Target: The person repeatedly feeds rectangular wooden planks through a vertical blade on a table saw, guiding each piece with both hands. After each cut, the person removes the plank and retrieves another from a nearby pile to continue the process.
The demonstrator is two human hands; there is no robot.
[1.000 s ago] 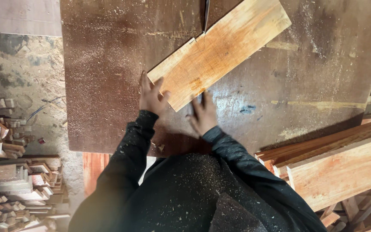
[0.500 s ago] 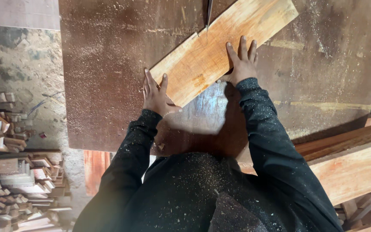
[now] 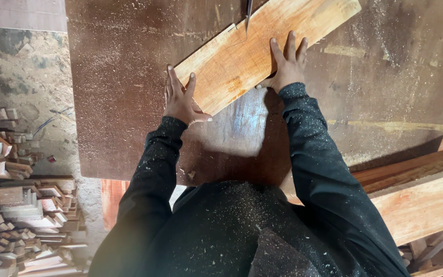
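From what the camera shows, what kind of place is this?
Most likely a woodworking or sawmill shop. A thin saw blade stands in a dusty brown table, with both hands flat on a light wooden board against it. Stacks of cut wood pieces lie on the floor at left.

The right hand [image 3: 286,66] left the near end of the wooden plank [image 3: 262,51], where it had lain beside the left hand [image 3: 182,102], and moved up along the plank's near edge toward the saw blade [image 3: 248,15], flattening there with fingers spread on the wood.
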